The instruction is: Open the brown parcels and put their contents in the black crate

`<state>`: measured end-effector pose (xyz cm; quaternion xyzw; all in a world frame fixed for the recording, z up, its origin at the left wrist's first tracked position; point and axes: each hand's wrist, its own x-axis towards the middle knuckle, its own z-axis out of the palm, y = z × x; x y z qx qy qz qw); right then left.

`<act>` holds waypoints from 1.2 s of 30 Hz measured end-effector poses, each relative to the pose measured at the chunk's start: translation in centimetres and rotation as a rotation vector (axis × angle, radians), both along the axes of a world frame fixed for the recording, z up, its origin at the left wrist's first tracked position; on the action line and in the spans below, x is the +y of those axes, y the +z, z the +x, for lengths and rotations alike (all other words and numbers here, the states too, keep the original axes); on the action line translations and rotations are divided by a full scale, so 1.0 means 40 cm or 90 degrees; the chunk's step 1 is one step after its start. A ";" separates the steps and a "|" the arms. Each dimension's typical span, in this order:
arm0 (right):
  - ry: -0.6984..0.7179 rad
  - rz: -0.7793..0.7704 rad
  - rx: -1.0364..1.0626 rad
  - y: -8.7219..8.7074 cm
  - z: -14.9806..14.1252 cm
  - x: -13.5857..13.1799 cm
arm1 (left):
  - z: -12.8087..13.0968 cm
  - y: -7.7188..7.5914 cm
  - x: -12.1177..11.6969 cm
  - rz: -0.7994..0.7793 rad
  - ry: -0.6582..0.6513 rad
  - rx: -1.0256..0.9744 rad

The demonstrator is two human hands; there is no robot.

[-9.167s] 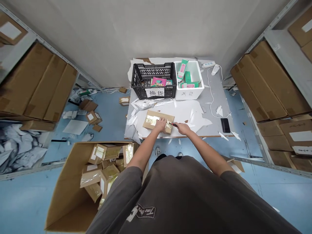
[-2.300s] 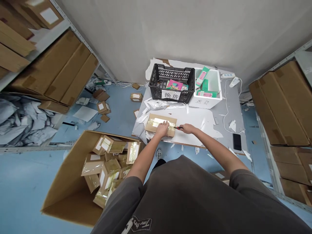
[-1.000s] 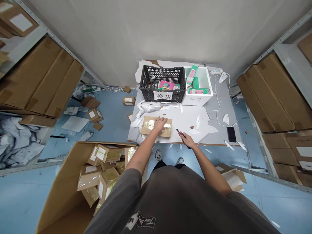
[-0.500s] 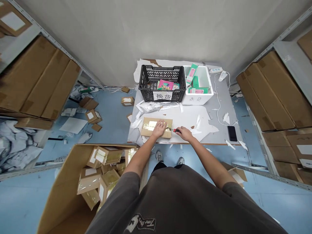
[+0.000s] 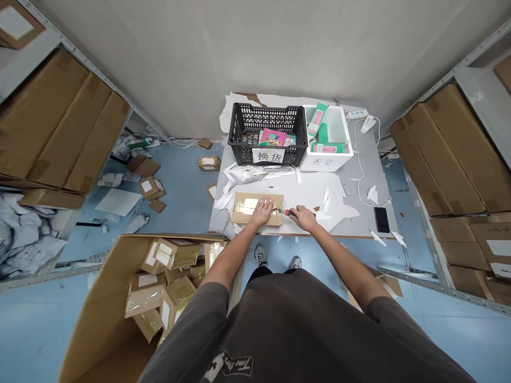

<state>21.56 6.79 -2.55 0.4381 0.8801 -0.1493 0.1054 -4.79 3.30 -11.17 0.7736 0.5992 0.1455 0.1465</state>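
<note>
Beneath the left fingers (image 5: 264,202) lies a taped cardboard box (image 5: 244,211).

A black crate (image 5: 242,154) of colourful packets (image 5: 273,138) stands just beside a white foam box (image 5: 319,164) holding green-and-pink packs (image 5: 327,148). A power strip (image 5: 356,114) lies at the back right of the desk (image 5: 377,162), a dark phone (image 5: 381,219) at its front right. Large cartons (image 5: 437,151) stand on side shelves (image 5: 485,88).

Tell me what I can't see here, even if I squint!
All in the head view:
What's inside the taped box: its cardboard hides it.
The palm of the left hand: its back faces us.
Part of the knife: the right hand covers it.
The big carton's near end: cut off by the bottom edge.
Any words on the label: too small.
</note>
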 end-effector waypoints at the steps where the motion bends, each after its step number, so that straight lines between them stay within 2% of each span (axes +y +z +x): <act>1: -0.001 -0.001 0.000 0.002 0.000 0.003 | -0.001 -0.001 0.000 0.000 0.000 -0.006; 7: -0.024 -0.001 0.004 -0.002 -0.008 0.019 | 0.001 -0.005 0.000 0.001 0.009 -0.040; 15: 0.014 0.019 0.017 -0.015 -0.016 0.044 | -0.004 -0.009 -0.002 0.013 0.013 -0.027; 24: 0.016 0.015 0.027 -0.016 -0.012 0.057 | -0.005 -0.020 -0.003 0.044 0.022 -0.019; 36: 0.019 0.008 0.031 -0.024 -0.027 0.075 | -0.006 -0.011 -0.007 0.023 0.053 -0.024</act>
